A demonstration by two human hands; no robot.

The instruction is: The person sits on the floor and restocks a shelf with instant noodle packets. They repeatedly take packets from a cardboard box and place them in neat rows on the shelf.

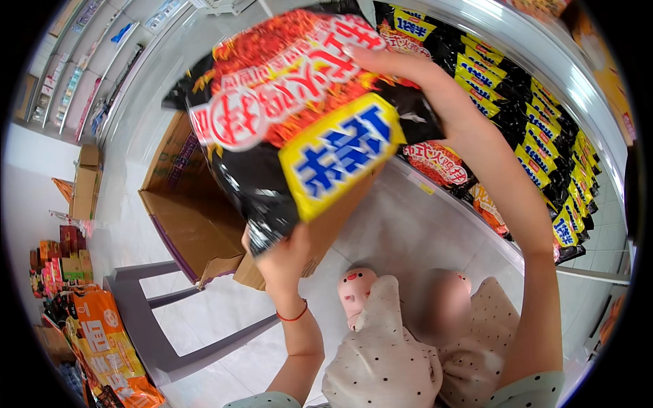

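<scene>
A large black and red plastic food packet [301,107] with a yellow label is held up in front of me, tilted. My left hand [283,257] grips its lower corner. At the packet's upper right edge, my right hand [403,76] holds on, thumb lying across the printed front. Beneath the packet stands an open cardboard box [199,219], partly hidden by it; what lies deeper inside cannot be seen. To the right, a shelf carries rows of similar black packets [479,76] with yellow labels.
A grey plastic stool [127,316] stands beside the box, near orange packets [104,341] at lower left. Stacked cartons [84,188] sit by the wall. Stocked shelves [76,71] are at upper left. The metal shelf edge [459,206] runs along my right. My slippers [354,290] show below.
</scene>
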